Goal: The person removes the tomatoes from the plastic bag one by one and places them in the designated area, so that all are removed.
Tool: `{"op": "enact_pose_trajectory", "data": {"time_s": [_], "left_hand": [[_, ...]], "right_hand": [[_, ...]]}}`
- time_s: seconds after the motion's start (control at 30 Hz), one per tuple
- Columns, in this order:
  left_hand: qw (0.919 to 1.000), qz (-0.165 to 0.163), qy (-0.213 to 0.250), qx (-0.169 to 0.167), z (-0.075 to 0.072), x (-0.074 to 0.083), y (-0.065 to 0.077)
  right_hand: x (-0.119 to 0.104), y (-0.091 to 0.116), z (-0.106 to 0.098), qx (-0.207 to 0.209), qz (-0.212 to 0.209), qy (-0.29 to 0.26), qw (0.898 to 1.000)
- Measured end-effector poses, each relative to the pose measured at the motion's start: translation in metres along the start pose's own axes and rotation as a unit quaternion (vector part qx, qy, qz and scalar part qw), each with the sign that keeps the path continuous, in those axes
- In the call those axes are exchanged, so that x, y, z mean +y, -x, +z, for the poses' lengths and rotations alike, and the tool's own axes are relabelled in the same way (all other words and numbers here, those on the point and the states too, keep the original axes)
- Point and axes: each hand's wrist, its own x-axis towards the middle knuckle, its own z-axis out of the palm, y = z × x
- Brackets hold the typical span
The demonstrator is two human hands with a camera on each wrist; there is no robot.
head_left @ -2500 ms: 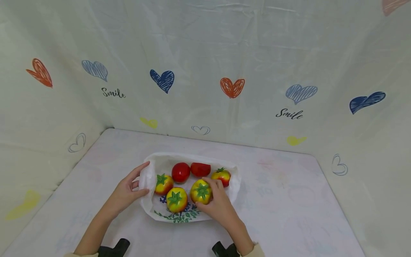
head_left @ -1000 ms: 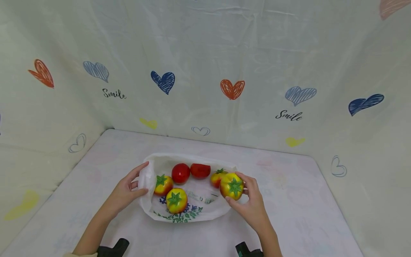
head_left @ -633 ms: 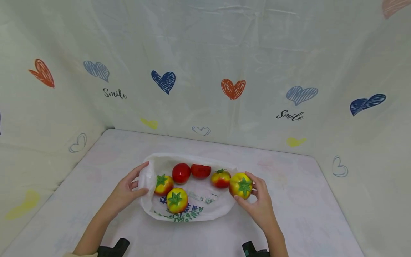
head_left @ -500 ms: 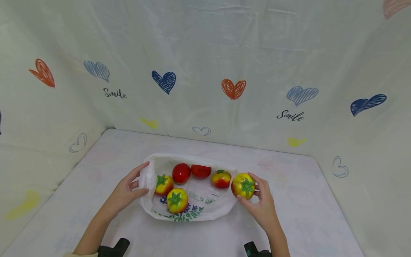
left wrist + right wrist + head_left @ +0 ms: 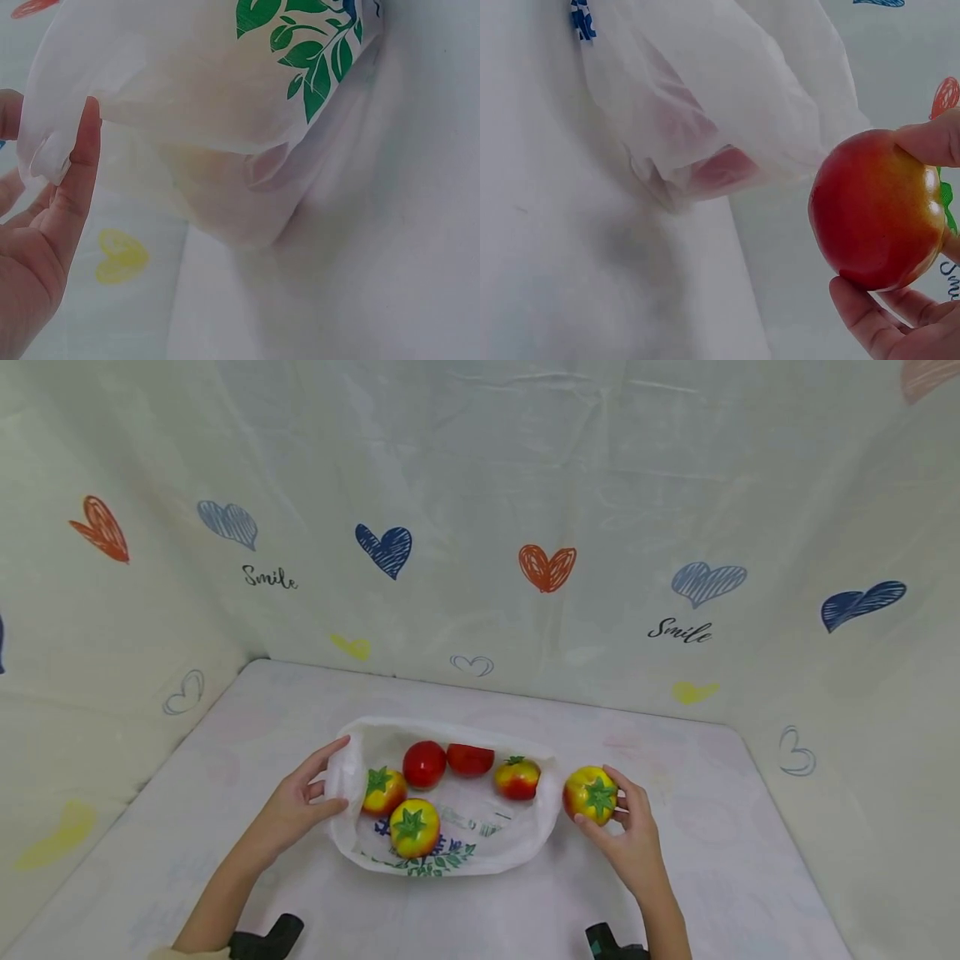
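Observation:
A white plastic bag (image 5: 487, 862) printed with green leaves lies with its mouth spread wide. My left hand (image 5: 294, 806) holds its left rim; in the left wrist view the thin plastic passes between the fingers (image 5: 84, 142). To the right of the bag, my right hand (image 5: 632, 835) grips a yellow-red tomato (image 5: 590, 795) with green sepals, thumb on one side and fingers on the other. Its red underside shows in the right wrist view. Inside the bag sit three similar tomatoes, at left (image 5: 385, 793), front (image 5: 414, 828) and right (image 5: 517, 778), plus a plain red tomato (image 5: 424, 765) and a cut red piece (image 5: 470, 761).
A pale table (image 5: 720, 827) lies under the bag. Behind it and at both sides hangs a light curtain (image 5: 465, 468) with hearts and "Smile" lettering. Dark camera mounts (image 5: 270, 937) sit at both wrists.
My right hand has taken the tomato from among the others and carried it right, past the bag's right rim. My left hand has stayed at the left rim.

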Motion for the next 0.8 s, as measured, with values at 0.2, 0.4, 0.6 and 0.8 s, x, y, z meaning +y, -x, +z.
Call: {"op": "enact_pose_trajectory", "data": {"time_s": [0.2,0.4,0.6,0.8], "left_hand": [[1.0000,-0.001,-0.003,0.001,0.000,0.002,-0.002],[1.0000,0.002,0.001,-0.001,0.000,0.001,-0.001],[1.0000,0.004,-0.001,0.002,0.000,-0.001,-0.001],[1.0000,0.000,-0.003,0.005,0.000,-0.002,-0.001]], "right_hand": [[0.011,-0.003,0.003,-0.003,0.026,-0.012,1.000],[0.026,-0.006,0.010,-0.005,0.046,-0.018,0.999],[0.041,-0.011,0.018,-0.013,0.073,-0.011,0.997],[0.052,-0.019,0.023,-0.019,0.096,-0.005,0.995]]}}
